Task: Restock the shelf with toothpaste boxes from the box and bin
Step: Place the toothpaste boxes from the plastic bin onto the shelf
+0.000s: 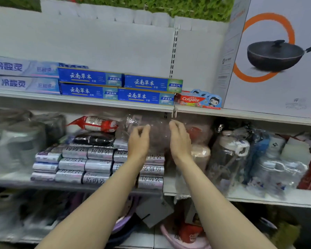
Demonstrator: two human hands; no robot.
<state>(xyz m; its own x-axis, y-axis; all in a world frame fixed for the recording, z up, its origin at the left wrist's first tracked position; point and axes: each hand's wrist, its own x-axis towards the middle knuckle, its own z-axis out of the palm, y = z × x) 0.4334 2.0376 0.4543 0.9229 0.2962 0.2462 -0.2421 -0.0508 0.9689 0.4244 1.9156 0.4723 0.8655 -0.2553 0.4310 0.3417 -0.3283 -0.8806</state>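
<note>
White shelving (83, 102) carries stacked blue toothpaste boxes (145, 96) on its upper tier, directly above the left hand (138, 141) and right hand (180, 139), both empty with fingers loosely extended, held apart.

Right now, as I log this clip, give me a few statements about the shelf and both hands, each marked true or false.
1. Both hands hold toothpaste boxes. False: the left hand and right hand hold no box.
2. Four blue toothpaste boxes sit in two stacks of two. True.
3. The Colgate box lies left of the blue boxes. False: it lies to their right.
4. A large box picturing a pan stands at the shelf's right end. True.
5. The hands are level with the shelf below the toothpaste. True.
</note>
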